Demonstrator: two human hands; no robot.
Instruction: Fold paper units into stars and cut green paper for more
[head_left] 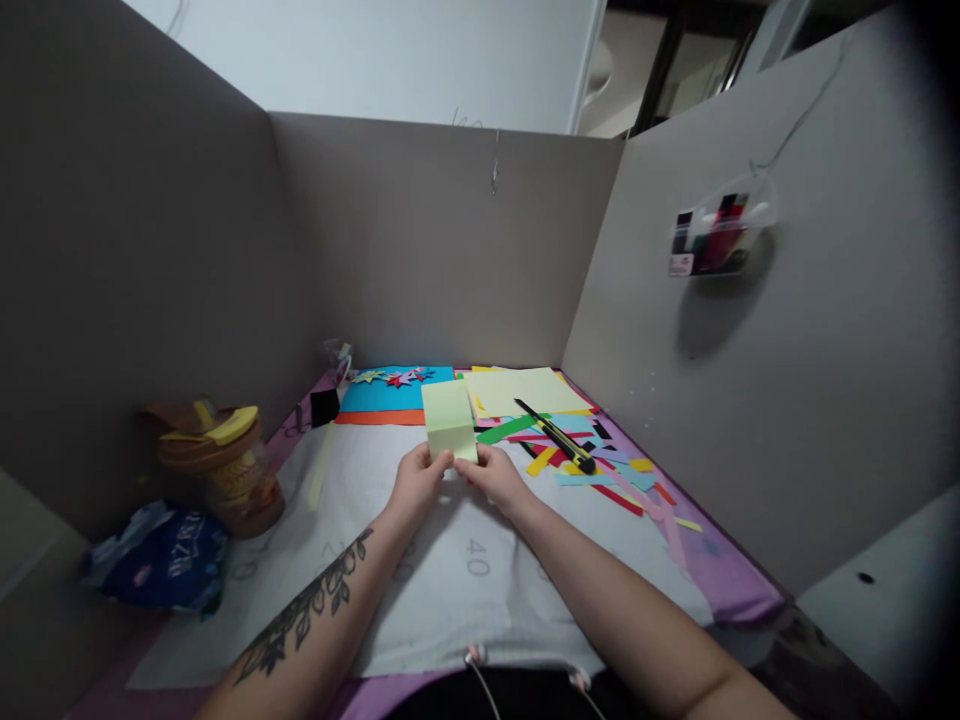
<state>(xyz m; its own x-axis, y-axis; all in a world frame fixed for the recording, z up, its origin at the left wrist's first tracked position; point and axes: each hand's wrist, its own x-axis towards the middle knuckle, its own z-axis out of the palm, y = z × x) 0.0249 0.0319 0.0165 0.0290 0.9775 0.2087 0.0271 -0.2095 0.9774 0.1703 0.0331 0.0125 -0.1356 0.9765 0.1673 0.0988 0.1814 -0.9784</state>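
A pale green sheet of paper (450, 412) with a crease across its middle is held up by its lower edge. My left hand (422, 474) pinches the lower left part, thumb toward me. At the lower right, my right hand (491, 472) grips the same sheet, thumb on the near face. The fingers behind the paper are hidden. Just right of it lie a yellow and black utility knife (559, 438) and many coloured paper strips (637, 487). Behind stands a stack with a larger pale yellow sheet (525, 391) on top.
Small paper stars (400, 378) rest on a blue sheet (375, 398) at the back left. A brown cup with a yellow lid (240, 470) and a blue packet (169, 555) stand at left. Grey partitions (450, 240) enclose the table; a clear container (720, 235) hangs at right.
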